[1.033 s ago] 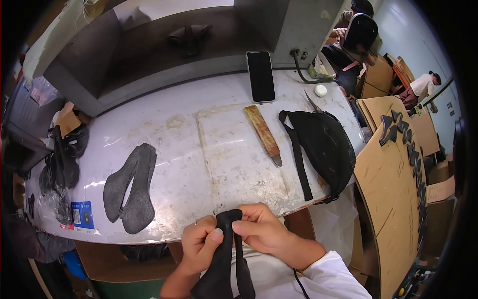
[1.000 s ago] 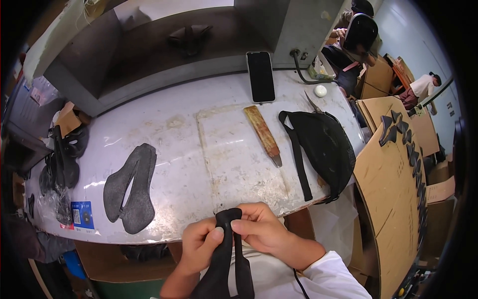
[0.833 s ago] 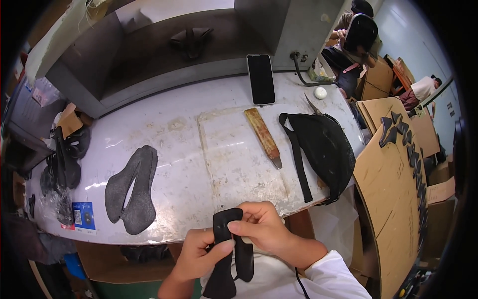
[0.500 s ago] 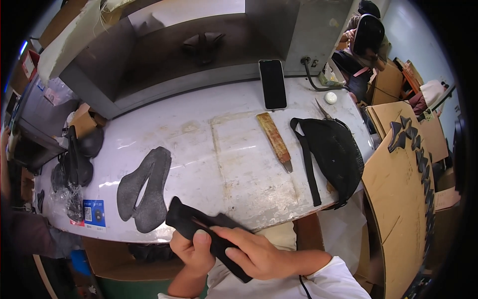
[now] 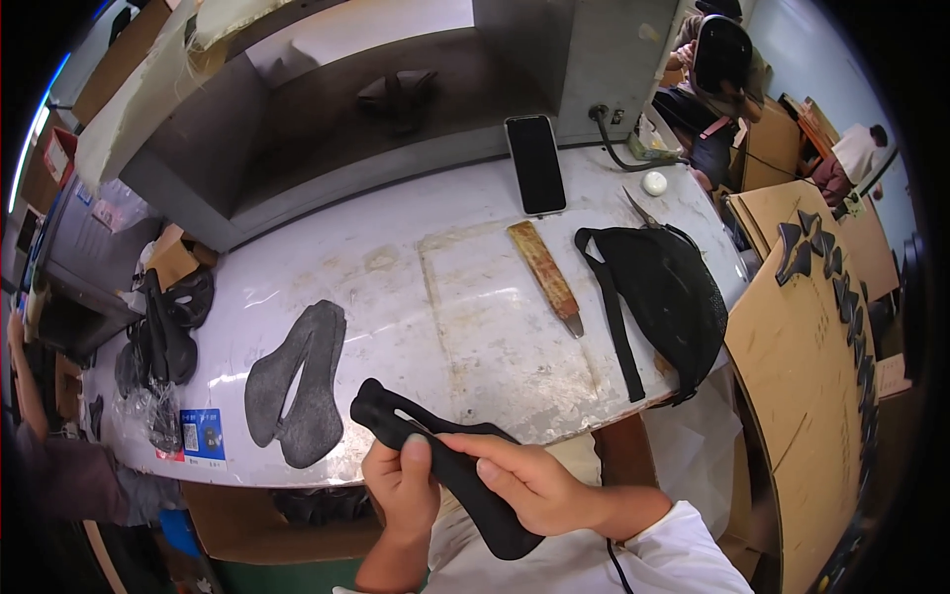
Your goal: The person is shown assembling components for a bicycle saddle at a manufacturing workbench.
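Note:
In front of my body I hold a black bicycle saddle cover (image 5: 460, 475), a soft-looking long piece with a slot along its middle. My left hand (image 5: 404, 487) grips its edge near the narrow end, thumb on top. Across its middle my right hand (image 5: 534, 485) is closed on it, fingers by the slot. Part of the cover hides behind my hands. Just left of it on the table lies a grey saddle-shaped piece (image 5: 319, 391) with a slit down its centre.
A wooden-handled blade (image 5: 542, 269), a black mesh pouch (image 5: 665, 307), pointed snips (image 5: 638, 206) and an upright phone (image 5: 535, 166) occupy the white table (image 5: 396, 317). Behind stands a grey metal cabinet (image 5: 188, 183). Black saddles (image 5: 168, 337) sit left. Cardboard (image 5: 767, 376) leans right; a person (image 5: 708, 99) sits beyond.
The black cover has tipped and shifted slightly right and down with both hands, and its slot shows more openly. My view has turned a little; the table things stay put.

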`<state>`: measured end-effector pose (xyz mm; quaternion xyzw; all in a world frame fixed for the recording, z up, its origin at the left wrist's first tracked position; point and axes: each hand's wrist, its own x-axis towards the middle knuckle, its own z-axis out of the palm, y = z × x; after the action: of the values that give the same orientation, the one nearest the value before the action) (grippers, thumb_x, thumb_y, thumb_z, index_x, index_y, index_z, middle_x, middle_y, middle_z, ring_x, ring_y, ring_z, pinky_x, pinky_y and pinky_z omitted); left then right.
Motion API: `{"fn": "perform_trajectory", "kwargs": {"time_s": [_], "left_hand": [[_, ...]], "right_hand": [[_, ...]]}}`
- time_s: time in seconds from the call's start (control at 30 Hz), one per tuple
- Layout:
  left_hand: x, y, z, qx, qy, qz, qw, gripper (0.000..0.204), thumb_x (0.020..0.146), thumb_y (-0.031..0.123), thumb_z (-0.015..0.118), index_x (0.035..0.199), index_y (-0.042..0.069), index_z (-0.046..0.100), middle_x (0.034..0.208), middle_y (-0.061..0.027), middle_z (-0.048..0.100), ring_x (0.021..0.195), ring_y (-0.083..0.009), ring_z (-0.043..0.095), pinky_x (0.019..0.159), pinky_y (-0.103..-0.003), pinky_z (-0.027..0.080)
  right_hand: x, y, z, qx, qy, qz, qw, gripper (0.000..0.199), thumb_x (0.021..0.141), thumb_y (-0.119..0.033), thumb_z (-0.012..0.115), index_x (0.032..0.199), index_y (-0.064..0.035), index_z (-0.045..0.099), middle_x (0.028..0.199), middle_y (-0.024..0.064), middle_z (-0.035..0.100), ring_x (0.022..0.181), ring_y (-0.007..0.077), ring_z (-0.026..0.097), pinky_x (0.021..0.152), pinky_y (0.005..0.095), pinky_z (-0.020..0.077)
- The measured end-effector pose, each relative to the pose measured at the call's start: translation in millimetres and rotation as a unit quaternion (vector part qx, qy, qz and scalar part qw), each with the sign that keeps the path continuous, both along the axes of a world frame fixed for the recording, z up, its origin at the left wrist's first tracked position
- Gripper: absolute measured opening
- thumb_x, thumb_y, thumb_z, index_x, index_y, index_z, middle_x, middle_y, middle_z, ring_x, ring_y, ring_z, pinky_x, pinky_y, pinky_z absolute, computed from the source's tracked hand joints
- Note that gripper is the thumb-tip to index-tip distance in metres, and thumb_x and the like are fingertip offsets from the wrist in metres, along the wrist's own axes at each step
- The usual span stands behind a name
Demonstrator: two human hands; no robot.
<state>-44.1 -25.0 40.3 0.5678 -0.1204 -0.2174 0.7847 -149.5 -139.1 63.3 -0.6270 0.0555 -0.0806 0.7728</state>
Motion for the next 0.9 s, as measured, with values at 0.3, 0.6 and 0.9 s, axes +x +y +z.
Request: {"fn": "perform_trajectory", "kwargs": {"time_s": [0.3, 0.6, 0.9], "left_hand": [[-29, 25, -29, -0.082, 0.394, -0.360, 0.842, 0.052, 0.084, 0.020, 0.067, 0.127, 0.010, 0.040, 0.079, -0.0015, 0.054, 0.052, -0.0081, 0.042, 0.046, -0.022, 0.033], [-44, 30, -35, 0.048, -0.102, -0.261, 0.959, 0.028, 0.095, 0.019, 0.054, 0.073, 0.002, 0.056, 0.060, -0.0027, 0.054, 0.053, -0.0139, 0.050, 0.050, -0.030, 0.038], [-30, 34, -31, 0.066, -0.121, -0.094, 0.986, 0.030, 0.084, 0.006, 0.065, 0.110, -0.007, 0.063, 0.096, -0.0120, 0.066, 0.081, -0.0195, 0.065, 0.079, -0.031, 0.053]], "right_hand": [[2, -17, 1, -0.220, -0.034, -0.091, 0.971, 0.034, 0.094, 0.003, 0.048, 0.128, 0.0039, 0.051, 0.098, 0.0201, 0.063, 0.079, 0.0313, 0.065, 0.066, 0.0355, 0.0512], [16, -24, -9, -0.148, 0.028, -0.012, 0.989, 0.030, 0.101, -0.012, 0.040, 0.126, 0.0019, 0.051, 0.096, 0.0170, 0.064, 0.080, 0.0288, 0.064, 0.074, 0.0326, 0.0490], [15, -32, -25, -0.364, -0.139, -0.298, 0.871, 0.046, 0.081, -0.005, 0.071, 0.124, 0.0002, 0.055, 0.104, 0.0136, 0.060, 0.093, 0.0271, 0.060, 0.078, 0.0339, 0.0477]]}}
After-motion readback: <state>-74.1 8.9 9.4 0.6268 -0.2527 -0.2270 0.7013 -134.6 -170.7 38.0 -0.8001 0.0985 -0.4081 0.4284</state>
